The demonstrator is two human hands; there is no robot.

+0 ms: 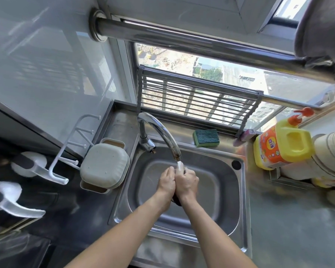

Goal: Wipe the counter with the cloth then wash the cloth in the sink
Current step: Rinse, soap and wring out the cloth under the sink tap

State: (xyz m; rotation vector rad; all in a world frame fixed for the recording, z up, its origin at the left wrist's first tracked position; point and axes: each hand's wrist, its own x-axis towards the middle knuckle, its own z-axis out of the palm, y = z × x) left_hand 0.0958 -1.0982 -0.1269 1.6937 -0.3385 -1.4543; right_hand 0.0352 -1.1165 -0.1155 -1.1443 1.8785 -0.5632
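Head view: stainless steel sink (228, 192) set in grey counter (290, 229), window behind, curved chrome tap (162, 132) running. Green-yellow sponge (206, 137) on back ledge, yellow-orange detergent jug (280, 146) at right. Dark wet cloth (177, 200) squeezed between my palms under stream; left hand (166, 183) and right hand (186, 182) both clenched round it, mostly hiding it.

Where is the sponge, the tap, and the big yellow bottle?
sponge (206, 137), head view, on its dark green scrubbing top.
tap (162, 130), head view, on the curved metal spout.
yellow bottle (282, 146), head view, on its body beside the handle.
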